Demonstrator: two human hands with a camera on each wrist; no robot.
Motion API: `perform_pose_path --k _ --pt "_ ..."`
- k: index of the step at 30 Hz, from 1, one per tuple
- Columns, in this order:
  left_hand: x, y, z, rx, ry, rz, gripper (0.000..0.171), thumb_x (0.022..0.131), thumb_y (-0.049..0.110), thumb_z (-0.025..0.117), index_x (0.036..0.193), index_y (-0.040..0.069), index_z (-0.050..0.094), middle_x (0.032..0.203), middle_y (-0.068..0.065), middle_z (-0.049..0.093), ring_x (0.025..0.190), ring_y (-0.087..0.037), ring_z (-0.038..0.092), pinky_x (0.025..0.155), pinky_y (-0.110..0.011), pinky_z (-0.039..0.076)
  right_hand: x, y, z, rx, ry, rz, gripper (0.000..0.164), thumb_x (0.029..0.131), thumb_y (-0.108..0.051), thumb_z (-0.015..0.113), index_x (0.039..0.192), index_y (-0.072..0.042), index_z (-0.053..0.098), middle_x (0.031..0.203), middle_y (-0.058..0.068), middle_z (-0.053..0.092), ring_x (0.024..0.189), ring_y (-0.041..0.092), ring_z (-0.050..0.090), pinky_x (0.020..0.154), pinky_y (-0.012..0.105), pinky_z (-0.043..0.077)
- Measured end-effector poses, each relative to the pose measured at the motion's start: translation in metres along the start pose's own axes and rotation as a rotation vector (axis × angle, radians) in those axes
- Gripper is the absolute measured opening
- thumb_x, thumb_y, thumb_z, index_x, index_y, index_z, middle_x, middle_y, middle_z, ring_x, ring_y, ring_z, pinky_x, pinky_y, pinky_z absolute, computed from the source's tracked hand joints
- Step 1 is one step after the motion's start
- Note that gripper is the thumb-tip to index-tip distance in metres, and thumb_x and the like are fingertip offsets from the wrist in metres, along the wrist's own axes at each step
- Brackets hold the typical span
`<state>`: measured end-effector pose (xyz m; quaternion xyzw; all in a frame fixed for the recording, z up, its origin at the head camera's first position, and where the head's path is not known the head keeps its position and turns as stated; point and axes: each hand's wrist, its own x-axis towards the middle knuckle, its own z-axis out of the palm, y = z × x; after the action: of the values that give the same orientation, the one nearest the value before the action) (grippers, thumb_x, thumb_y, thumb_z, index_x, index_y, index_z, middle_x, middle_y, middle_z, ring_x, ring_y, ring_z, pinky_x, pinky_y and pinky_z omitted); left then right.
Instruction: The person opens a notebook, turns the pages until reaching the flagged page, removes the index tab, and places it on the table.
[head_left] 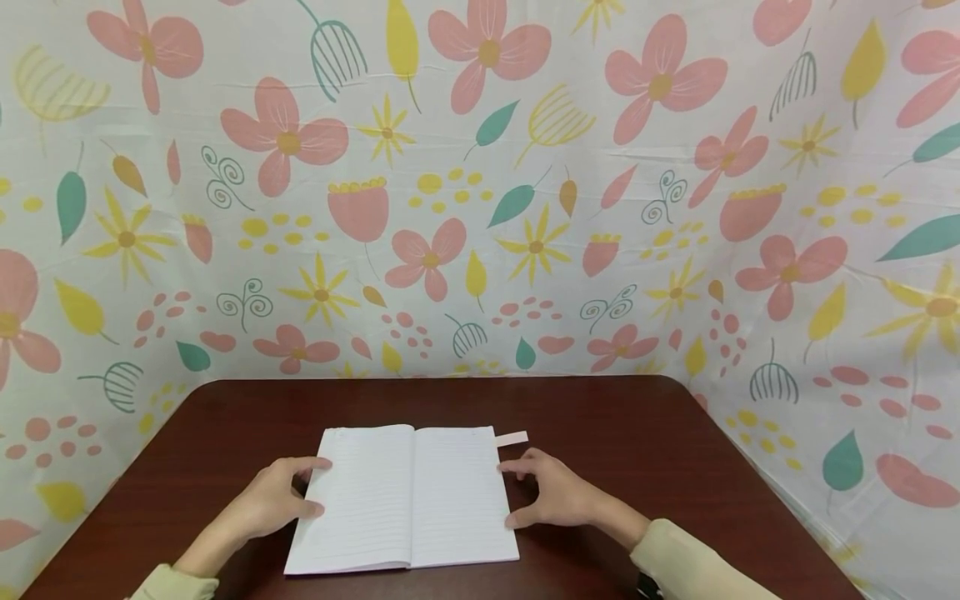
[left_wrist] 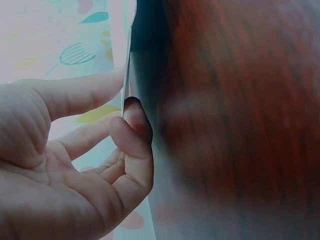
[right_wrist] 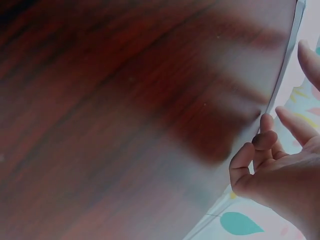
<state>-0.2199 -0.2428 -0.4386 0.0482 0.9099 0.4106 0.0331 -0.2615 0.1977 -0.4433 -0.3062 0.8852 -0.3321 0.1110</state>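
An open white paper notebook with faintly ruled pages [head_left: 461, 500] lies near the front of the dark reddish-brown wooden desk [head_left: 600, 433], between the person's bare hands. The left hand [head_left: 266, 498] pinches its left edge, thumb over the page and curled fingers reaching beneath. The right hand [head_left: 558, 492] holds the right edge with bent, slightly parted fingers; how firmly, I cannot tell. It should be light, with soft pages that crease easily and slide on the glossy desk, so both outer edges, gripped through the whole thickness, seem the surest hold. A pale pink paper strip [head_left: 513, 438] juts beside the upper right edge, possibly tucked inside. No container shows.
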Motion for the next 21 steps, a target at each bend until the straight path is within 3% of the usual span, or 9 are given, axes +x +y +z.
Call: perform_pose_path --k 7,21 --pt "0.0 0.0002 0.0002 -0.011 -0.003 -0.008 0.058 0.075 -0.007 0.088 0.13 -0.002 0.07 0.104 -0.013 0.062 0.069 -0.021 0.064 0.068 -0.037 0.055 0.0036 -0.0043 0.0029 -0.056 0.02 0.019 0.073 0.081 -0.037 0.092 0.144 -0.01 0.065 0.115 0.002 0.054 0.105 0.024 0.053 0.087 0.051 0.036" --pt "-0.0002 0.001 0.0001 0.009 0.008 -0.008 0.058 0.075 -0.006 0.089 0.13 -0.001 0.07 0.104 -0.013 0.062 0.069 -0.021 0.063 0.068 -0.037 0.055 0.0072 -0.0066 0.0062 -0.098 0.031 0.016 0.075 0.079 -0.037 0.094 0.142 -0.007 0.067 0.115 0.002 0.053 0.105 0.024 0.052 0.087 0.051 0.034"
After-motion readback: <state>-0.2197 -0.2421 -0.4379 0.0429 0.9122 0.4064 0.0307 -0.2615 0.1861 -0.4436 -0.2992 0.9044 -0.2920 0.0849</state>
